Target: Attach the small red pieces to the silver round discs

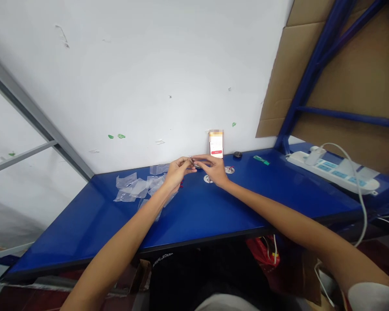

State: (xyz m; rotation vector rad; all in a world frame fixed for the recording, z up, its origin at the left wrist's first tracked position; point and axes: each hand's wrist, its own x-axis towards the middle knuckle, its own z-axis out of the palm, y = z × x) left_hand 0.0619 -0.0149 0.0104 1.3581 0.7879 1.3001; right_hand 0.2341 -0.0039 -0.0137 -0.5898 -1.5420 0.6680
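1. Small item (193, 161): held just above the blue table (194, 216), near its far edge, between the fingertips of both hands.
2. Clear bags (136, 188): a loose heap left of the hands, with the left forearm passing over the nearest ones. Risk: a sweep of that arm could scatter them.
3. Left hand (176, 170): fingers closed in a pinch on the small item. Risk: there is very little to hold, so a slip could drop it onto the table, where it might roll or vanish among the bags.
4. Right hand (214, 168): thumb and forefinger closed on the same item from the other side. Risk: the two hands pulling against each other could make it spring free.
5. Round discs (208, 179): flat on the table just beside the right wrist, which could knock them.
6. Hard to make out:
   - The item's shape and material are covered by the fingertips and too small to tell.
   - The print on the white-and-red card (216, 143) is blurred.
   - The black object (237, 154) and the green piece (261, 160) cannot be identified.
   - The power strip (333, 170) has a cable that runs off the frame.
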